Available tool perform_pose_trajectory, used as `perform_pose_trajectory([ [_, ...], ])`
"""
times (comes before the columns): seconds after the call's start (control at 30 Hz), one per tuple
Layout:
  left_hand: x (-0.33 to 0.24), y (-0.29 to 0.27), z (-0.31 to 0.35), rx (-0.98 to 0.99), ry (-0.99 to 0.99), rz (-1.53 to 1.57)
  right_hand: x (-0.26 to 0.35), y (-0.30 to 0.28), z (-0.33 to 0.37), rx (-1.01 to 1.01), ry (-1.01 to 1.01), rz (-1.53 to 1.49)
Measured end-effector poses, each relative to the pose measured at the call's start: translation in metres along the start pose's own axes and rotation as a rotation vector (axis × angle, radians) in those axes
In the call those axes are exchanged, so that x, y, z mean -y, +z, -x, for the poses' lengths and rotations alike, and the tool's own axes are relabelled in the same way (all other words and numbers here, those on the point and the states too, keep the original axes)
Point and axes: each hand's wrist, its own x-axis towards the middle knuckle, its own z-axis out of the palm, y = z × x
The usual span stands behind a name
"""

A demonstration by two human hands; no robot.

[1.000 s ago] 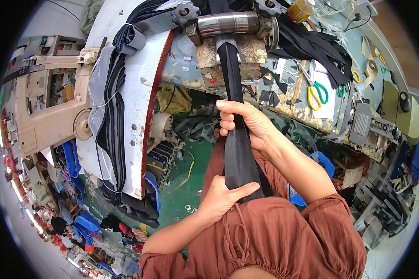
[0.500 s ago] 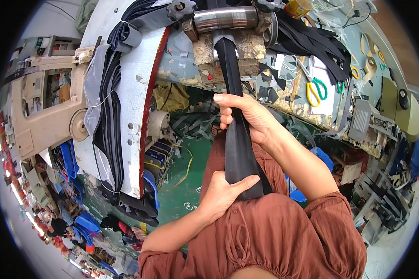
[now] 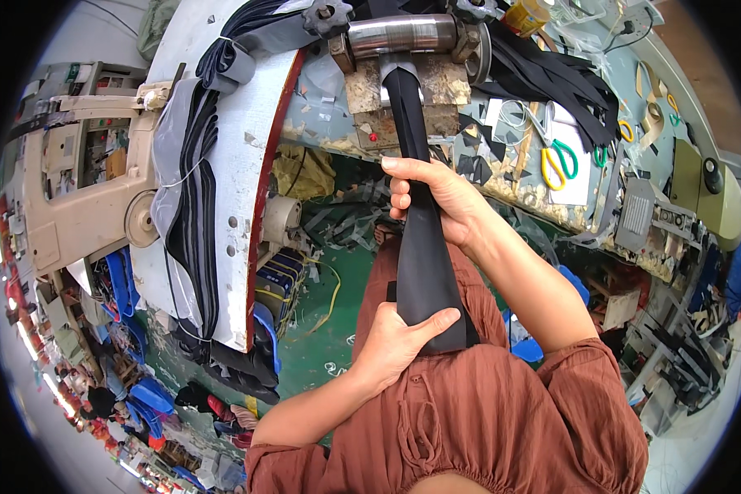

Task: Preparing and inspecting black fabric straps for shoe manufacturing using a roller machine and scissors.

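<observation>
Left hand [image 3: 395,346]: closed on the lower, wider end of the black strip [image 3: 424,247]; thumb lies across its face, fingers curl behind, against the person's rust-brown garment [image 3: 502,420].
Right hand [image 3: 436,202]: wrapped round the strip's narrower middle, above the left hand; fingertips [image 3: 399,193] show at the strip's left edge, palm on the right side.
Black strip: runs taut from the steel roller [image 3: 403,34] beyond the right-hand fingers, through both grips, ending just below the left thumb. Whether it is clamped under the roller cannot be told.
Roller mount: worn block with a dirty buff face, directly beyond the right-hand knuckles.
Beside the fingers: loose black strips [image 3: 552,78] and green-handled scissors [image 3: 560,156] lie to the right of the right hand, apart from it; a hanging bundle of grey and black straps [image 3: 193,206] drapes over the white panel [image 3: 239,165], well left of both hands.
Step judged in hand: drawing the strip straight and flat off the roller.
Sound practice, in my judgement: keep both grips in line with the roller's centre, keep tension even between the hands, keep the left thumb flat to prevent twist, and slide the right hand rather than pinch, so the edges do not curl.
</observation>
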Motion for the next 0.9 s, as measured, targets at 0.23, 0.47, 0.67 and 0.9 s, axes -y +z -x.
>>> perform_pose_trajectory([
  [0.23,0.000,0.004,-0.002,0.010,0.008,0.012,0.002,-0.002,0.000,0.022,-0.010,-0.002],
  [0.47,-0.002,0.009,-0.004,0.003,0.032,-0.011,0.004,-0.003,0.002,0.001,-0.008,0.043],
  [0.67,-0.009,0.008,-0.003,-0.034,-0.022,-0.110,0.007,-0.002,0.002,0.016,-0.001,0.039],
  [0.9,-0.008,0.007,-0.008,-0.038,0.030,-0.012,0.007,0.000,0.001,0.016,0.000,0.010],
])
